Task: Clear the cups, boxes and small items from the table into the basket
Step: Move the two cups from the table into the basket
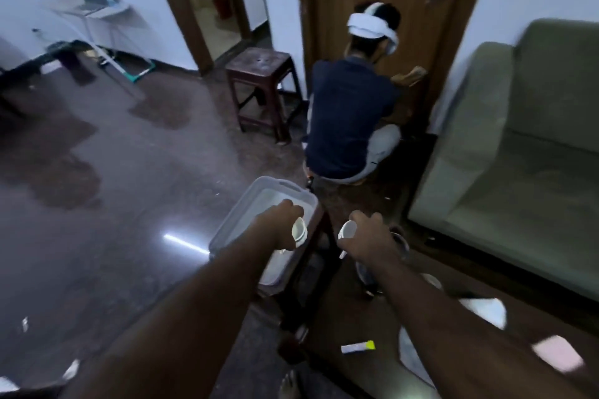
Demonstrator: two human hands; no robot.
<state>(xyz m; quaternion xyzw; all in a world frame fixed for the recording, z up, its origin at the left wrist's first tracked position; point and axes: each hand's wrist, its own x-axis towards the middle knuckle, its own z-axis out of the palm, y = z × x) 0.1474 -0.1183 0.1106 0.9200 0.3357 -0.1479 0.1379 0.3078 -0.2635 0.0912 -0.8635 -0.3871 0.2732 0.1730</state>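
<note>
My left hand [281, 223] grips a small white cup [299, 229] and holds it over the white plastic basket [233, 227], which rests on a dark stool. My right hand [368, 238] grips a second white cup [346, 229] just right of the basket, above the dark table's far end. On the table [327, 317] lie a small white tube with a yellow cap [358, 347], a white box [484, 310], a pink box [557, 355] and a white item [413, 356] partly hidden by my right forearm.
A person in a dark shirt [350, 116] crouches by the wooden door just beyond the basket. A dark red stool [259, 91] stands to that person's left. A green sofa [518, 155] fills the right side. Glossy floor [113, 204] spreads to the left.
</note>
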